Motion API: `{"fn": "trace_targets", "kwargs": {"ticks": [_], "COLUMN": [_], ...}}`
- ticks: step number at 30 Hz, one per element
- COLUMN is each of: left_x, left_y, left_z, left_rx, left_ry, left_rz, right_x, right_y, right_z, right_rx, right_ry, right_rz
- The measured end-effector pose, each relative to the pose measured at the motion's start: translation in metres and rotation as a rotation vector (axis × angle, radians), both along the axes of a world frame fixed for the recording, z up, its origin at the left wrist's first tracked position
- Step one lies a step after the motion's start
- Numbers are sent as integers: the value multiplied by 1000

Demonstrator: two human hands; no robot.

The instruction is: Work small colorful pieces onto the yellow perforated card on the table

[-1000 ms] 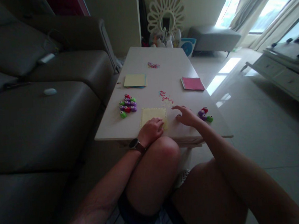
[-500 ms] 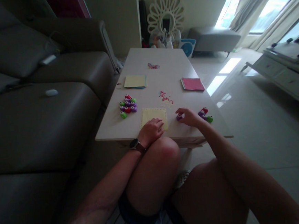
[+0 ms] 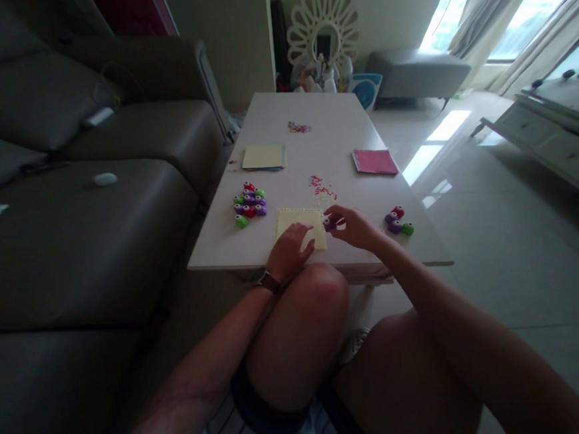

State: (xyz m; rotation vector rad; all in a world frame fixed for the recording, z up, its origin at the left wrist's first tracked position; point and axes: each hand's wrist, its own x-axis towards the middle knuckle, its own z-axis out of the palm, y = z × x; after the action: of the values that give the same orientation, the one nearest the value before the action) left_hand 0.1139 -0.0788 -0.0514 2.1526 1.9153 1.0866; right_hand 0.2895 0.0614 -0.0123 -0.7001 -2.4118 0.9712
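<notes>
My right hand has its fingertips pinched on a small purple punch, held right at the right edge of the pale yellow sheet, which lies at the near edge of the white table; my left hand rests on the sheet's near left part with fingers loosely curled, pressing it flat, and wears a watch at the wrist. To do this well, I judge I should keep the left palm firm so the paper cannot slide, feed the sheet's edge squarely into the punch's slot, and line it up with the row of small marks that seems to run along the border, though that row is too faint for me to be sure of. Counting outward: one punch in hand; a group of three, red, purple and green, just to the right; a cluster of roughly nine to the left, too tightly packed to count exactly; two scatters of tiny coloured bits, one near and one far; one yellow paper stack; one pink stack; one sofa alongside
</notes>
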Motion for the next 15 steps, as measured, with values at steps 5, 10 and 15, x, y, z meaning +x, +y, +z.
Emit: {"fn": "trace_targets", "kwargs": {"ticks": [5, 10, 15], "left_x": [-3, -4, -3], "left_y": [1, 0, -2], "left_z": [-3, -3, -1], "left_rx": [64, 81, 102], "left_ry": [-115, -192, -153], "left_rz": [42, 9, -1], "right_x": [-11, -15, -17], "right_y": [-17, -24, -26], "right_z": [6, 7, 6], "right_rx": [58, 118, 108], "right_ry": [52, 50, 79], "right_rz": [87, 116, 134]}}
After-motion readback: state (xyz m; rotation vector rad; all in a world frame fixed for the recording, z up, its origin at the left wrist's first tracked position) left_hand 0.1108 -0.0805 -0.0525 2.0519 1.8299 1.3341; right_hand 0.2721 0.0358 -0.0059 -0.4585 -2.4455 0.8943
